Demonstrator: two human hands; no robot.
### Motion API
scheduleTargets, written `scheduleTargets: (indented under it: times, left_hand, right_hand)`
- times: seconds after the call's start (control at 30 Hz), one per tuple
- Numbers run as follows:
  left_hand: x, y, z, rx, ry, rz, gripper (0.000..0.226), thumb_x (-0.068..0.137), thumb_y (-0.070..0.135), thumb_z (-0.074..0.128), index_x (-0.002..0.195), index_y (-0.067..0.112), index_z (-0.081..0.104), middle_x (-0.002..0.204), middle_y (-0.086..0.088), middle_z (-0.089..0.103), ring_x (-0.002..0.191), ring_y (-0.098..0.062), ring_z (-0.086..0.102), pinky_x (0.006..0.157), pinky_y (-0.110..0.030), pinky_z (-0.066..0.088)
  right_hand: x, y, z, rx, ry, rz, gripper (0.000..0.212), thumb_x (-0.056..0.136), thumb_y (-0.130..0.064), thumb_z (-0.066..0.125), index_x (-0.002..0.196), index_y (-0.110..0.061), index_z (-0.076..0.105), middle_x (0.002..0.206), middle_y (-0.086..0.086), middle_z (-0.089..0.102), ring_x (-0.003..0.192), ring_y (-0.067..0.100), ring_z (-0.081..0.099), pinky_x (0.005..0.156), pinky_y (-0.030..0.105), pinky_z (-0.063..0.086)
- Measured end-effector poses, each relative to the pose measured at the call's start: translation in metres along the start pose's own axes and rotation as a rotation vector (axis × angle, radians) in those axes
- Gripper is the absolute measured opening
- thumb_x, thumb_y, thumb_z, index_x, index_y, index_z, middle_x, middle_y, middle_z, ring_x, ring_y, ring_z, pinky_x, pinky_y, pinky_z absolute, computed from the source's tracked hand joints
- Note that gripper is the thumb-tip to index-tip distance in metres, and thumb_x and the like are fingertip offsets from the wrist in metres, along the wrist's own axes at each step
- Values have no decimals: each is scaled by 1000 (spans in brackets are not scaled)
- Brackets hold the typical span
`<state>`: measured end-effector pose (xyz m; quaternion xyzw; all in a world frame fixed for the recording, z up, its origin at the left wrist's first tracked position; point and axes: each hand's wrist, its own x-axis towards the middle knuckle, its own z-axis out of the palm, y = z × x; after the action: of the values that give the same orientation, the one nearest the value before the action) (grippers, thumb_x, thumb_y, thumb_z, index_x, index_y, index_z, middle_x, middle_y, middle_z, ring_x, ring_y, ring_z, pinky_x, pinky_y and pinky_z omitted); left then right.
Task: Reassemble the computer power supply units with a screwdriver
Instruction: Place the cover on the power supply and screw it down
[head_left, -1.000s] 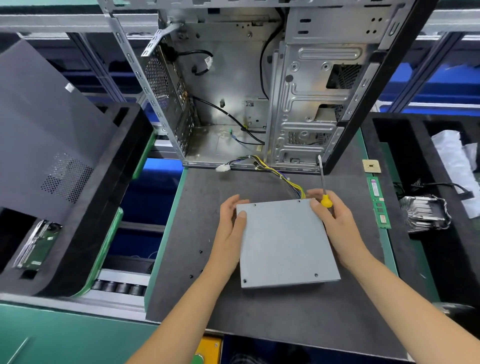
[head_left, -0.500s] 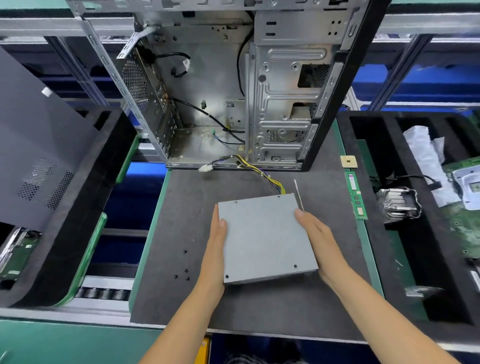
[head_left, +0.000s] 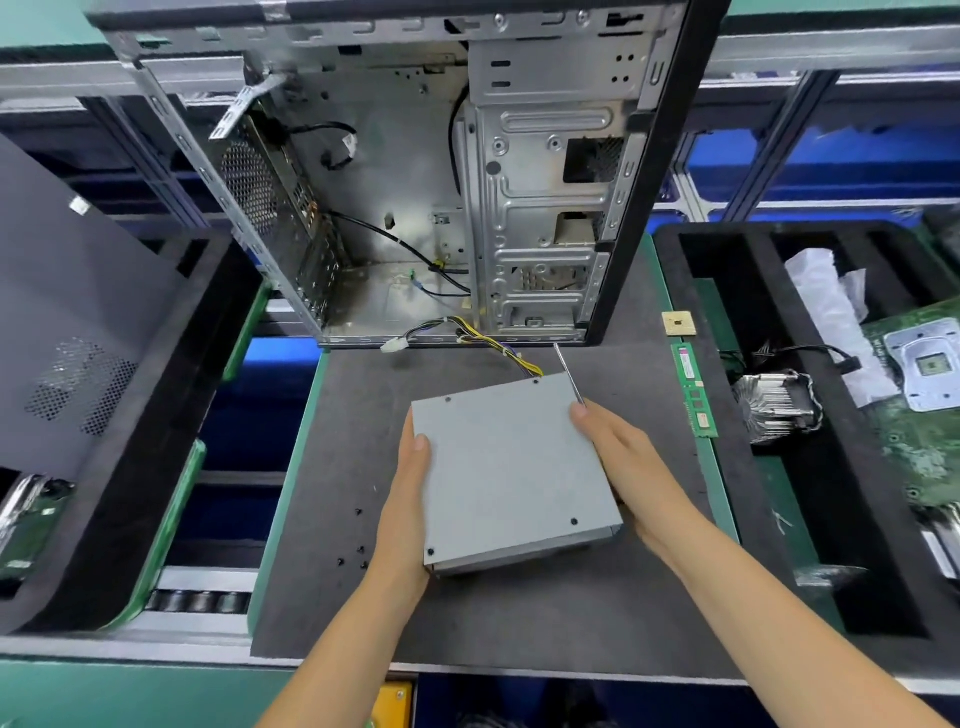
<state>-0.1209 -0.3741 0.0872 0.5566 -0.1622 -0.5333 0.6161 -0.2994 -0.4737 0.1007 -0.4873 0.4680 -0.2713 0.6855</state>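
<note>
Holding the power supply unit (head_left: 511, 467) between both hands, a person keeps it over the dark mat (head_left: 519, 613), just in front of the open PC case (head_left: 415, 208). PSU is tilted, flat grey face up w/ small screws at corners; can't tell if its near edge touches the mat. Left hand (head_left: 410, 499) lies along the PSU's left side, thumb on the top face, fingers under and hidden. Right hand (head_left: 618, 457) is against the right side, thumb on the top corner; it also grips a screwdriver (head_left: 569, 376), only the metal shaft showing, pointing up-left past the thumb. Handle hidden in the palm.

Yellow/black cable bundle (head_left: 498, 345) runs from the PSU's far edge into the case bottom, w/ a white connector (head_left: 393, 344) lying at the case lip. A few loose black screws (head_left: 358, 551) sit on the mat left of the left wrist. Right of mat: a RAM stick (head_left: 695, 389) and a small CPU chip (head_left: 679, 323) beyond it. Black foam tray (head_left: 727, 519) at right holds a heatsink fan (head_left: 776, 408) and a motherboard (head_left: 919, 415). Grey side panel (head_left: 67, 322) leans at left.
</note>
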Motion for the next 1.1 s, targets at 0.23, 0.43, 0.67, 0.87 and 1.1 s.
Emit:
scheduleTargets:
  times: [0.23,0.43,0.67,0.87,1.1]
  left_hand:
    - [0,-5,-2,69,-43,11,52,88,55,49,140,49,43,134,14,60,119,-12,61,95,-40,54]
    - [1,-1,-1,120,-52,33,49,90,51,47,138,48,45,134,16,60,123,-11,58,101,-41,48]
    - [8,-3,6,242,-3,71,45,104,28,37,148,38,34,148,15,45,136,-10,44,115,-48,32]
    - [9,-6,6,182,12,64,44,103,25,41,146,34,39,144,9,52,131,-17,51,111,-53,37]
    - [6,0,-6,213,178,-134,45,94,54,51,120,19,63,116,-4,70,107,-23,67,95,-46,52]
  right_hand:
    - [1,5,-10,76,44,133,67,64,-50,76,124,-25,58,108,18,67,81,23,49,67,31,40]
    - [12,1,-20,-52,-27,80,46,68,-52,76,110,-38,65,95,12,63,75,20,47,52,24,34]
    - [22,13,-25,-55,-41,111,34,78,-50,66,111,-41,63,118,17,62,89,45,54,77,38,34]
    - [26,19,-30,-86,-70,96,41,81,-53,65,119,-42,58,119,16,62,101,49,54,88,57,45]
    - [25,13,-25,-113,-23,38,29,82,-47,64,110,-42,64,109,8,68,100,46,58,83,53,47]
